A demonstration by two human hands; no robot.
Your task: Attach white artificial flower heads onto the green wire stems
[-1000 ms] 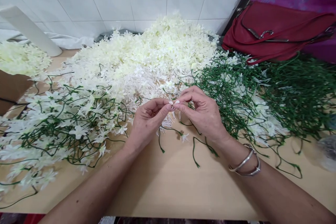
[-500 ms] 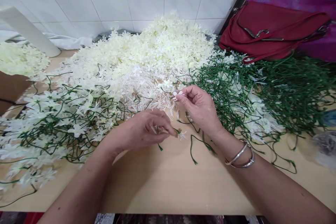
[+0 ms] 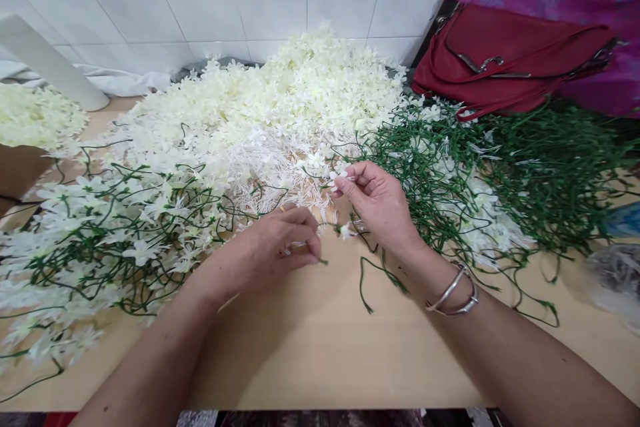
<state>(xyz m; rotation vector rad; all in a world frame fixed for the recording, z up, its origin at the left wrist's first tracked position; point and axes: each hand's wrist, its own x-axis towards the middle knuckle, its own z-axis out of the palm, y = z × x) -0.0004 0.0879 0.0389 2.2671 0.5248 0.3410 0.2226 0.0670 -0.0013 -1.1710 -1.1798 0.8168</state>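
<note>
My left hand [image 3: 280,240] is closed in a pinch above the table; a thin green stem shows, its tip [image 3: 324,261] poking out past the fingertips. Most of that stem is hidden by the fingers. Between thumb and forefinger, my right hand [image 3: 379,197] pinches a small white artificial flower [image 3: 339,179]. Just below the right hand's fingers lies another white blossom [image 3: 346,231]. A loose green stem [image 3: 364,283] rests on the wood in front of the right wrist.
Cream flower heads [image 3: 310,80] are heaped against the tiled wall, with white stamens [image 3: 267,160] before them. Stemmed flowers [image 3: 140,250] spread at left; green stems [image 3: 550,173] pile at right. A red handbag [image 3: 510,57] and a white roll [image 3: 55,63] stand behind.
The left hand has drawn slightly back to the left. The white piece seen at its green stem's tip is gone from there; a blossom now lies nearer the right hand, which keeps its pinch.
</note>
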